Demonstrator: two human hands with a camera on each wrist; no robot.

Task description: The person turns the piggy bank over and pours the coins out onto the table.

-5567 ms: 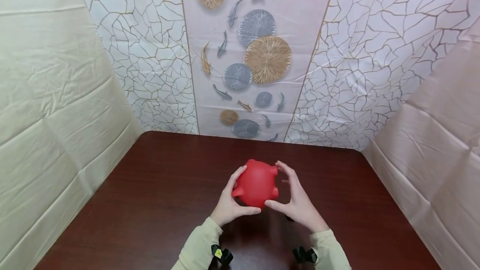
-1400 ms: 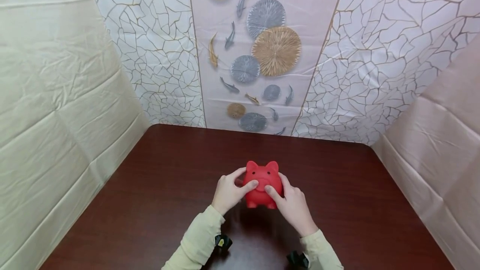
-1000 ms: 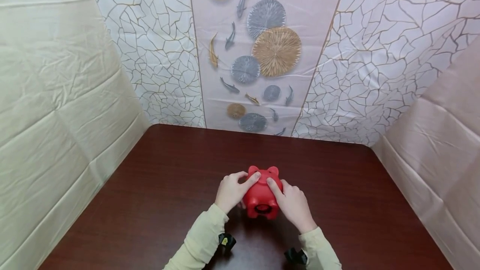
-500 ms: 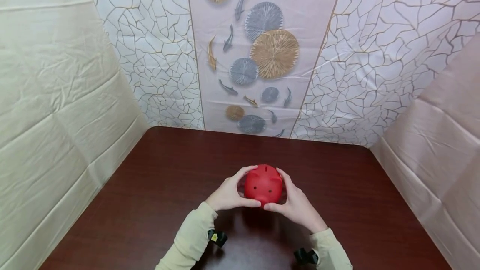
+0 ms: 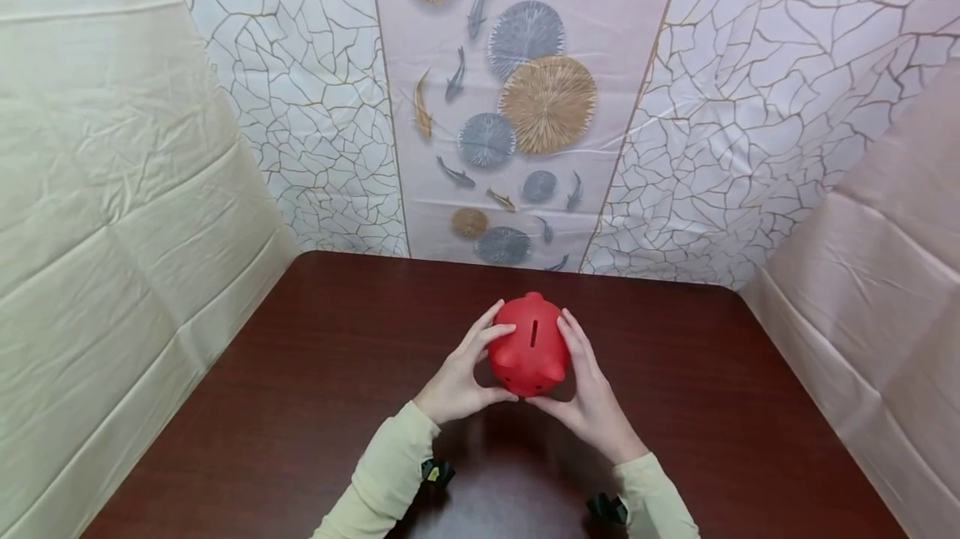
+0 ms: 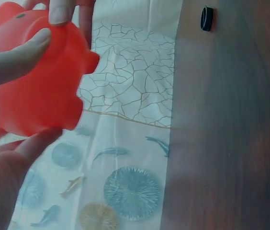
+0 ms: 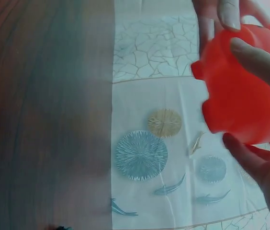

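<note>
Both hands hold a red piggy bank [image 5: 517, 356] above the dark table. Its coin slot [image 5: 534, 333] faces up in the head view, with the ears and eyes toward the person. My left hand [image 5: 459, 379] grips its left side, thumb at the lower front and fingers spread along the flank. On the opposite side my right hand [image 5: 597, 406] grips it the same way. The thumbs nearly meet below the snout. Stubby feet show on the piggy bank [image 6: 34, 96] in the left wrist view, and also in the right wrist view. Its underside is hidden from the head camera.
A dark brown table [image 5: 337, 331] lies beneath the hands. In the left wrist view a small black ring-like object [image 6: 207, 19] sits on it. Patterned cloth [image 5: 315, 106] hangs behind, and cream cloth [image 5: 97, 272] encloses the sides. Black wrist cameras sit at the sleeves.
Earlier the piggy bank showed its face, then its feet and a dark ring underneath. Since then it has tipped toward the person, bringing the slot into view, and moved slightly away. Both hands kept hold.
</note>
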